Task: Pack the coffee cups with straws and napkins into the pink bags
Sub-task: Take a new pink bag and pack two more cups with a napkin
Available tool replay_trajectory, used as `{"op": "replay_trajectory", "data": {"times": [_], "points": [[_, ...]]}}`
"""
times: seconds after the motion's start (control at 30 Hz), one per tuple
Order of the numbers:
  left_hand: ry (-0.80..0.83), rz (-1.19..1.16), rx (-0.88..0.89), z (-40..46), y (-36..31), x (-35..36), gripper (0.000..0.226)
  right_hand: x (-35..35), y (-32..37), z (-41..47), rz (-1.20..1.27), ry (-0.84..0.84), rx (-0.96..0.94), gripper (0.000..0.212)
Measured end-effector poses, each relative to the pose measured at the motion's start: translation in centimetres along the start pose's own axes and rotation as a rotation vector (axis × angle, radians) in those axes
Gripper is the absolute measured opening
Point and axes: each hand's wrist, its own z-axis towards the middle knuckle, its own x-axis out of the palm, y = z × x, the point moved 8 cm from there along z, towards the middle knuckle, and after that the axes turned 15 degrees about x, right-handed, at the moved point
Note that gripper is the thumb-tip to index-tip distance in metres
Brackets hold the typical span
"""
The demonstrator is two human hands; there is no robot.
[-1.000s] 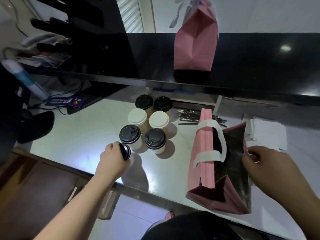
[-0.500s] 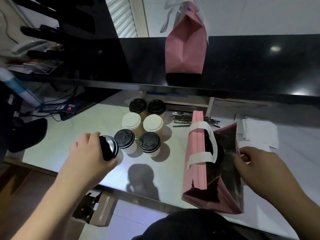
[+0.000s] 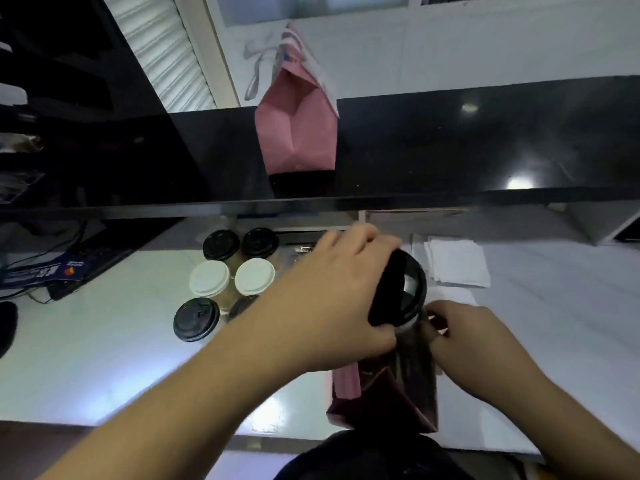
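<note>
Left hand (image 3: 332, 299): grips 1 black-lidded cup (image 3: 403, 289), tilted, above the open pink bag (image 3: 388, 393). Right hand (image 3: 474, 337): pinches the bag's rim, just right of the cup. 6 cups (image 3: 225, 282): left of the left hand.

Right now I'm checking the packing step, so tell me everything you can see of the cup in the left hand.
The black-lidded cup is a pale paper cup with a glossy black plastic lid, tilted so the lid faces right. The left hand grips it around the lid and upper body, above the mouth of the open pink bag. The right hand pinches the bag's edge beside it. The cup's lower part is hidden.
</note>
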Motion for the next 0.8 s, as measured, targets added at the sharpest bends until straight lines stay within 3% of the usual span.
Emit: {"op": "replay_trajectory", "data": {"times": [0.33,0.53,0.8], "points": [[0.463,0.031,0.056,2.7,3.4,12.5,0.083,-0.9,-1.3,-0.2,-0.008,-0.043,0.038,0.035],[0.521,0.11,0.148,1.2,2.5,16.4,0.06,-1.0,-2.0,-0.5,0.046,-0.029,0.071,0.028],[0.536,0.092,0.135,0.1,3.0,18.5,0.069,-0.7,-2.0,-1.1,0.07,-0.05,0.062,0.027]]}}
